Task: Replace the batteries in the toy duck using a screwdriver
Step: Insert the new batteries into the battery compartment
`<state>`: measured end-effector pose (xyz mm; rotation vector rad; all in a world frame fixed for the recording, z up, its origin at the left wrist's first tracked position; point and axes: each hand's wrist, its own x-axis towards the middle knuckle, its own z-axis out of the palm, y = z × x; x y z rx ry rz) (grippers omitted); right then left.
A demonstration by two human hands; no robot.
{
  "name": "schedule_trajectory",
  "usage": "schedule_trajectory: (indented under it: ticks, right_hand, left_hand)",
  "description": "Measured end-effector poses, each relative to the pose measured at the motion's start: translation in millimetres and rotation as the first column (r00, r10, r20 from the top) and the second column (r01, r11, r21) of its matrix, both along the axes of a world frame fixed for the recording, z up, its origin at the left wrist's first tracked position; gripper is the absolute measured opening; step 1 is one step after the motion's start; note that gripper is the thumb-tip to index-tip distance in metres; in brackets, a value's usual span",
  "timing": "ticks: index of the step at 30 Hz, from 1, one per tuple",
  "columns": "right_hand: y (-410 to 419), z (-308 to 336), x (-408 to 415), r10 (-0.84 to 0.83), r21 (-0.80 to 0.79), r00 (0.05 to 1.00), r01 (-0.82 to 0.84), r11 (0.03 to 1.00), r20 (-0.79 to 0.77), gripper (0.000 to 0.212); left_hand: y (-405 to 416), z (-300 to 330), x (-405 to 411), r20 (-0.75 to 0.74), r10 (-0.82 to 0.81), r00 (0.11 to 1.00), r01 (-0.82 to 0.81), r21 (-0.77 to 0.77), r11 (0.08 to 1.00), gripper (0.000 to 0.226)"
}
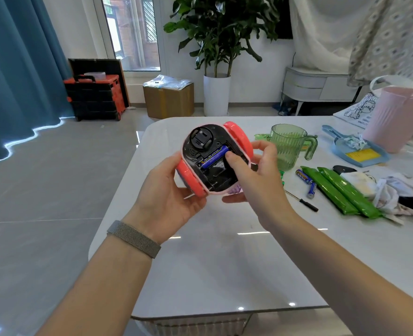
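Note:
The toy duck [202, 146] is held upside down above the white table [225, 263], its black underside and red wheels facing me. Its battery compartment is uncovered and a blue battery [212, 158] lies inside. My left hand [169, 192] grips the toy from the left and below. My right hand [256, 175] holds its right side, the thumb pressing on the battery's end. Two more blue batteries [307, 181] lie on the table to the right. A thin screwdriver [302, 202] with a black handle lies beside them.
A green plastic jug [290, 146] stands just behind my right hand. Green packets [341, 192], crumpled cloth and a blue dustpan [360, 151] crowd the right of the table, with a pink bin [399, 117] behind. The table's edge and floor are at left.

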<state>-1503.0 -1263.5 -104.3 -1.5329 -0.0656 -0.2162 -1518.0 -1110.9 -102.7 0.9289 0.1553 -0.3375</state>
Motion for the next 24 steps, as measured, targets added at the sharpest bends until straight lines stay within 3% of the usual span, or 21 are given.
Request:
schedule_trajectory:
  ticks: [2, 5, 8, 10, 12, 14, 16, 17, 20, 24]
  right_hand:
    - [1, -2, 0, -0.012, 0.017, 1.0, 0.012, 1.0, 0.0, 0.031]
    - [1, -3, -2, -0.007, 0.021, 1.0, 0.007, 1.0, -0.011, 0.032]
    - [-6, -1, 4, 0.038, -0.095, 0.999, -0.038, 0.995, 0.002, 0.032]
    - [-23, 1, 16, -0.037, -0.277, 0.992, 0.069, 0.958, 0.119, 0.032]
    - [-53, -1, 33, -0.209, -0.484, 0.934, 0.331, 0.81, 0.289, 0.031]
    - [-92, -9, 47, -0.365, -0.674, 0.872, 0.485, 0.557, 0.326, 0.026]
    - [-128, -26, 55, -0.463, -0.866, 0.869, 0.36, 0.348, 0.175, 0.028]
    - [-140, -35, 56, -0.496, -0.921, 0.864, 0.257, 0.293, 0.083, 0.03]
    - [-155, -56, 55, -0.52, -0.955, 0.853, 0.114, 0.275, -0.048, 0.025]
    - [-155, -58, 55, -0.531, -0.959, 0.847, 0.148, 0.241, -0.003, 0.019]
  left_hand:
    - [-3, -2, -1, 0.01, 0.004, 1.0, -0.004, -0.002, 1.0, 0.04]
    - [-8, -2, -3, 0.107, -0.081, 0.991, 0.094, -0.127, 0.987, 0.04]
    - [-7, -4, -1, 0.135, 0.002, 0.991, 0.018, -0.152, 0.988, 0.047]
    - [-6, -5, 1, 0.135, 0.026, 0.99, -0.007, -0.14, 0.99, 0.047]
    - [-4, -5, 2, 0.133, 0.022, 0.991, -0.003, -0.142, 0.99, 0.045]
    - [-3, -6, 3, 0.121, 0.021, 0.992, -0.004, -0.138, 0.99, 0.045]
    - [-3, -7, 3, 0.11, 0.011, 0.994, 0.004, -0.14, 0.99, 0.045]
    - [-4, -8, 4, 0.105, 0.004, 0.994, 0.011, -0.142, 0.99, 0.046]
    - [-8, -7, 2, 0.093, -0.014, 0.996, 0.025, -0.117, 0.993, 0.045]
    - [-12, -6, 0, 0.11, -0.049, 0.993, 0.059, -0.085, 0.995, 0.054]
